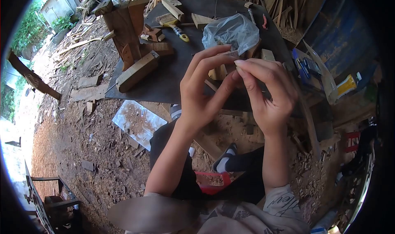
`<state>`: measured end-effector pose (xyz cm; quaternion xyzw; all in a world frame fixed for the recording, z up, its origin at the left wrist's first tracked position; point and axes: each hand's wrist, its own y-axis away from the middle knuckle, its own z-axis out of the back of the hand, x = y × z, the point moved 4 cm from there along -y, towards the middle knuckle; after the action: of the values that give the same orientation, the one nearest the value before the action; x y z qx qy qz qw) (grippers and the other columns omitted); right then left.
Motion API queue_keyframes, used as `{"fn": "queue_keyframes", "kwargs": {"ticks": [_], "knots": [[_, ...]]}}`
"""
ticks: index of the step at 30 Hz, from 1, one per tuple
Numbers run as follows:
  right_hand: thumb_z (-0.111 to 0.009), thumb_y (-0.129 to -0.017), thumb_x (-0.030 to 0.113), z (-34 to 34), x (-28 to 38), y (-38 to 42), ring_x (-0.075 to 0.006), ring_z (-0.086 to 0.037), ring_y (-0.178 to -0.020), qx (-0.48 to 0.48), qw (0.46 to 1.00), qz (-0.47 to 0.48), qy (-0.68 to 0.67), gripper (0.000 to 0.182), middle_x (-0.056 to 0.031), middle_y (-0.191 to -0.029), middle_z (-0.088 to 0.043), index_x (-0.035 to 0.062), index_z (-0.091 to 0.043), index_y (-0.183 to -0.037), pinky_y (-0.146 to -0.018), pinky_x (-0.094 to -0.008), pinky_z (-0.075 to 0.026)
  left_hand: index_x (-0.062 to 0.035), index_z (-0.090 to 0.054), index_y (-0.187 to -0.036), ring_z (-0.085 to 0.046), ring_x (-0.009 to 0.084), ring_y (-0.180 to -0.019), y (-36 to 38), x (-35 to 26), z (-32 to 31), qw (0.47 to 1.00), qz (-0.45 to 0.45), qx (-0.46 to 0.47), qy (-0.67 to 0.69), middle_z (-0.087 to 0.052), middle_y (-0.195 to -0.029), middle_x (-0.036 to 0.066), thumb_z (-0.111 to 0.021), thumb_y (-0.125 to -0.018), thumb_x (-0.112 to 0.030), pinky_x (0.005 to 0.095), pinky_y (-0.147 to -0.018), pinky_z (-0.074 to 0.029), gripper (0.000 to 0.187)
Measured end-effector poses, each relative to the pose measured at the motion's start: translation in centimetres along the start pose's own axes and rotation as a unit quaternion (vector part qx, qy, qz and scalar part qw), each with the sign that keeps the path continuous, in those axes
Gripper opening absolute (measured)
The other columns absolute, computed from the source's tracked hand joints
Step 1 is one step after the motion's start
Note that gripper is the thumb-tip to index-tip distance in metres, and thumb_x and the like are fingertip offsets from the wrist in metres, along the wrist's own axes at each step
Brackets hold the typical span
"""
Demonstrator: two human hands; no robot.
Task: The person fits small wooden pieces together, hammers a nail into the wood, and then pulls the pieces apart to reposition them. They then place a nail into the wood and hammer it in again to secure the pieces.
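Observation:
Both of my hands are raised over the near edge of a dark tabletop (168,79), fingertips meeting in front of me. My left hand (205,84) is closed in a pinch, its thumb and fingers brought together near the right fingertips. Thumb and index finger of my right hand (269,88) are pressed together too. Whatever sits between the fingertips is too small to make out. Just behind them lies a crumpled clear plastic bag (238,28). Partly hidden by my hands are some small wood pieces (218,72).
On the table's left, a wooden block (138,71) lies by an upright wooden piece (119,30). Farther back are a yellow-handled brush (179,32) and a red tool (264,22). Pens (305,65) and a yellow container (347,85) are at right. A dusty white sheet (138,121) lies on the chip-strewn ground.

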<state>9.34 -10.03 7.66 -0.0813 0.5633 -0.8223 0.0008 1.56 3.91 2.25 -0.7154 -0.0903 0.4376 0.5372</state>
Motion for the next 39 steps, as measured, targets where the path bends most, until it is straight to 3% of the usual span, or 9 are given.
{"fn": "queue_keyframes", "kwargs": {"ticks": [10,28,39], "knots": [[-0.082,-0.088,-0.002,-0.1,-0.1,0.2,-0.0232,-0.074,-0.091,-0.005,1.0,-0.007,-0.009,0.026,-0.0073,-0.102,-0.077,0.006,-0.082,-0.113,-0.076,-0.0352,-0.06,-0.0023,-0.077,-0.114,-0.073,0.0294,-0.112,0.0,-0.4,-0.2,1.0,0.003,-0.014,-0.02,-0.073,-0.133,0.017,-0.085,-0.088,-0.004,0.0385,-0.097,-0.056,0.028],[-0.084,-0.087,-0.003,-0.1,-0.1,0.0,-0.0222,-0.073,-0.088,-0.004,1.0,-0.013,-0.026,0.027,-0.0068,-0.099,-0.074,0.006,-0.082,-0.112,-0.073,-0.0345,-0.06,-0.0024,-0.078,-0.112,-0.074,0.0287,-0.11,0.3,-0.6,-0.4,0.998,0.003,-0.029,-0.053,-0.073,-0.133,0.016,-0.082,-0.088,0.0,0.0378,-0.093,-0.058,0.025],[-0.081,-0.093,0.003,-0.2,-0.9,-1.1,-0.0226,-0.072,-0.087,0.005,0.998,-0.059,-0.021,0.021,-0.0079,-0.098,-0.073,0.0066,-0.079,-0.113,-0.077,-0.035,-0.058,0.0016,-0.076,-0.107,-0.077,0.0276,-0.111,-1.3,-0.2,-0.3,0.996,0.086,-0.004,-0.002,-0.077,-0.125,0.016,-0.081,-0.091,-0.001,0.0362,-0.095,-0.058,0.016]]}}
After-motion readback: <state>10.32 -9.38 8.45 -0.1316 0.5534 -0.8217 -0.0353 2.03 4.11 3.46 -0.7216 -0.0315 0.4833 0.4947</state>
